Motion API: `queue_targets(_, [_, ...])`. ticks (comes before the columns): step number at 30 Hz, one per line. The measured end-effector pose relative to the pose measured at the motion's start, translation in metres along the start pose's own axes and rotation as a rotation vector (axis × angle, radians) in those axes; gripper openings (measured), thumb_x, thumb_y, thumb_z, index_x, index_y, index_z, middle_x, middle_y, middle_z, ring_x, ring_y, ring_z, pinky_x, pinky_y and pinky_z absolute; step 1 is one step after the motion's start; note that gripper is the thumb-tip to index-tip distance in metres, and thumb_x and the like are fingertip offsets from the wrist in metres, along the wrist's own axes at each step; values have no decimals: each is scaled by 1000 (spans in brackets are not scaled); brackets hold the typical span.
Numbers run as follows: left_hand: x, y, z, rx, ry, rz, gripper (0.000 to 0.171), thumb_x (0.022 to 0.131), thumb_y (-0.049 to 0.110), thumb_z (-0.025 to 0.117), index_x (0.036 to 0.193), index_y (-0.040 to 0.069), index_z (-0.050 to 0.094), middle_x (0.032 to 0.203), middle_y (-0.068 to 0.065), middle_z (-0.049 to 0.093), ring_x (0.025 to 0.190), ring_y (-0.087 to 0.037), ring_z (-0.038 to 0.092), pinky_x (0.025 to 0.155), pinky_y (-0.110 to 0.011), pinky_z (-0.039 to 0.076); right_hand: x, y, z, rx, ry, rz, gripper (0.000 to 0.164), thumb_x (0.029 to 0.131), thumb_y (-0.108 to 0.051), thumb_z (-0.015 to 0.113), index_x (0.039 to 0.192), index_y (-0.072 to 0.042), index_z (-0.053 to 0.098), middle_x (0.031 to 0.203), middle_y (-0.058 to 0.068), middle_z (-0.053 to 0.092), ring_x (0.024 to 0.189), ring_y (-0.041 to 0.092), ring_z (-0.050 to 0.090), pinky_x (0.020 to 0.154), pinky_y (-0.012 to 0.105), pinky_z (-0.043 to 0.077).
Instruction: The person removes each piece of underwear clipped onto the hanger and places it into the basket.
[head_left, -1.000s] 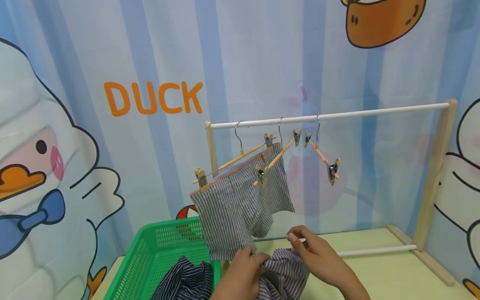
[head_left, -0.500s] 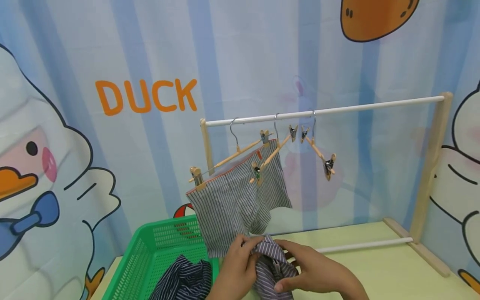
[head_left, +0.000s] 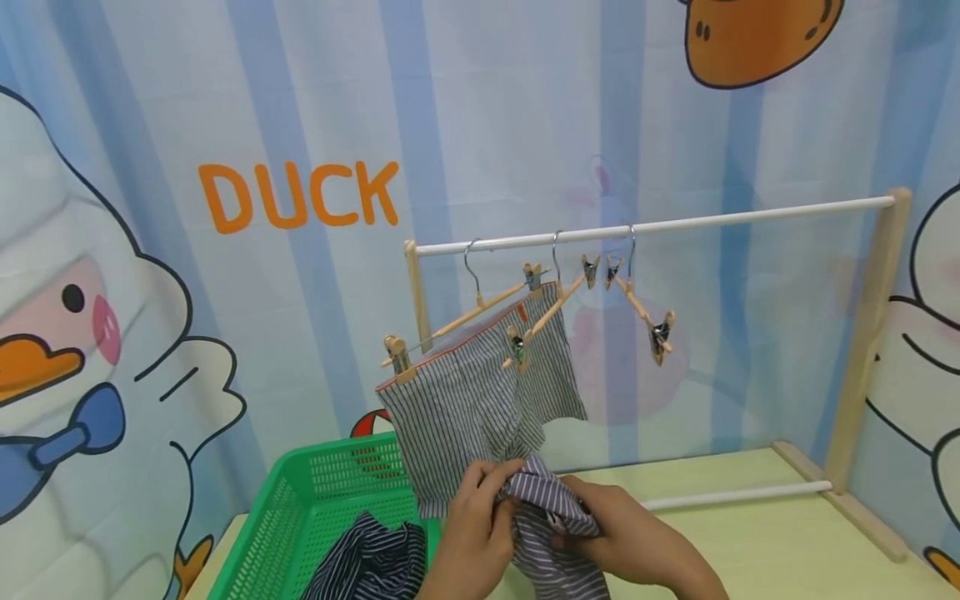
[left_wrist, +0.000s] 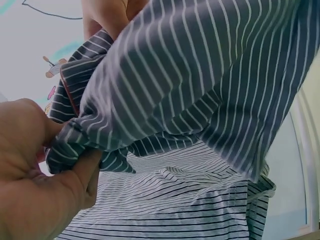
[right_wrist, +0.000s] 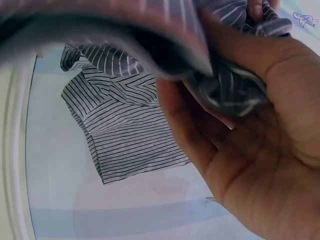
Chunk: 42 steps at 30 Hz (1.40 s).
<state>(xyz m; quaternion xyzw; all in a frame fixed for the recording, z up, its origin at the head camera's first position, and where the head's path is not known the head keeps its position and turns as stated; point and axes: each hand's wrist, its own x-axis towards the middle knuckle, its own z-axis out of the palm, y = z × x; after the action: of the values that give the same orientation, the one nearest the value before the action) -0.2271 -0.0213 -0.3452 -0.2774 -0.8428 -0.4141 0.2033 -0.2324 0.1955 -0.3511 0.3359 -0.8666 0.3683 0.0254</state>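
Grey boxer shorts with white stripes (head_left: 558, 562) are bunched between both hands, low in the middle of the head view. My left hand (head_left: 476, 529) pinches a fold of them between thumb and fingers. On the other side, my right hand (head_left: 626, 533) holds the gathered cloth, its fingers (right_wrist: 185, 125) curled behind it. Loose fabric hangs below and hides part of the grip. Just behind hang lighter striped shorts with an orange waistband (head_left: 457, 417), clipped to a wooden hanger (head_left: 480, 310).
Two more clip hangers, a middle one (head_left: 555, 308) and a right one (head_left: 637, 308), hang from the white rail (head_left: 750, 219). At the left stands a green basket (head_left: 277, 500) with dark striped cloth (head_left: 367, 558) inside. A wooden post (head_left: 866, 358) holds the rail's right end.
My right hand has come down from above the cloth to its right side and now grips it. The bunched shorts have been turned and lifted slightly between the hands.
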Motion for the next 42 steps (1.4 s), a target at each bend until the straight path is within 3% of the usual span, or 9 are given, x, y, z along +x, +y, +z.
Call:
queue_targets(3, [-1, 1, 0, -2, 2, -8, 39, 96, -2, 54, 131, 14, 61, 104, -3, 51, 89, -8, 52, 76, -27, 50, 0, 1, 2, -54, 87, -39, 33, 98, -23, 64, 128, -13, 59, 115, 6, 71, 98, 12, 69, 75, 27, 55])
queue_targets(6, [-3, 1, 0, 5, -7, -7, 39, 96, 3, 58, 133, 14, 60, 109, -3, 51, 95, -12, 55, 81, -32, 52, 1, 1, 3, -91, 172, -23, 32, 91, -5, 66, 123, -11, 63, 108, 7, 73, 89, 11, 69, 70, 26, 53])
queue_targets(10, [-4, 0, 0, 59, -68, 7, 44, 96, 21, 66, 137, 12, 56, 117, -6, 50, 105, -20, 55, 86, -41, 53, 3, -5, 4, -99, 300, 131, 47, 79, 7, 65, 121, -12, 65, 104, 8, 74, 78, 11, 66, 65, 26, 49])
queue_targets(13, [-4, -1, 2, 99, -163, 3, 63, 92, 39, 70, 143, 8, 48, 127, -11, 46, 115, -27, 51, 88, -47, 52, 4, -10, 5, -52, 400, 270, 58, 72, 11, 63, 124, -14, 65, 105, 8, 74, 77, 12, 63, 64, 27, 46])
queue_targets(16, [-4, 0, 4, 113, -259, -30, 86, 85, 51, 75, 149, 5, 38, 137, -19, 41, 122, -34, 47, 88, -52, 52, 7, -15, 6, 40, 451, 354, 61, 74, 12, 62, 128, -16, 62, 104, 5, 73, 80, 12, 64, 67, 30, 48])
queue_targets(23, [-6, 3, 12, 223, -343, -89, 120, 70, 59, 84, 156, 2, 23, 148, -26, 33, 134, -43, 41, 88, -54, 55, 10, -20, 6, 421, 388, 368, 71, 81, 13, 59, 143, -15, 37, 113, 14, 67, 90, 19, 65, 76, 33, 53])
queue_targets(30, [-4, 5, 18, 248, -329, -122, 120, 69, 46, 90, 156, 6, 18, 149, -28, 32, 133, -45, 43, 80, -54, 57, 10, -22, 4, 679, 269, 303, 65, 87, 9, 55, 138, -14, 21, 135, 25, 45, 102, 22, 61, 79, 35, 53])
queue_targets(37, [-3, 4, 10, 206, -149, 111, 100, 78, 5, 82, 156, 9, 20, 133, -21, 45, 105, -33, 64, 78, -42, 58, 7, -23, 3, 641, 183, 263, 51, 95, -3, 61, 136, -12, 32, 131, 22, 51, 109, 25, 61, 83, 35, 52])
queue_targets(42, [-4, 3, 5, 176, -102, 155, 99, 78, -5, 76, 155, 28, 22, 132, -20, 45, 81, -21, 63, 59, -25, 50, 7, -24, 2, 513, 162, 237, 50, 96, -6, 61, 139, -11, 37, 125, 20, 61, 105, 22, 63, 81, 34, 50])
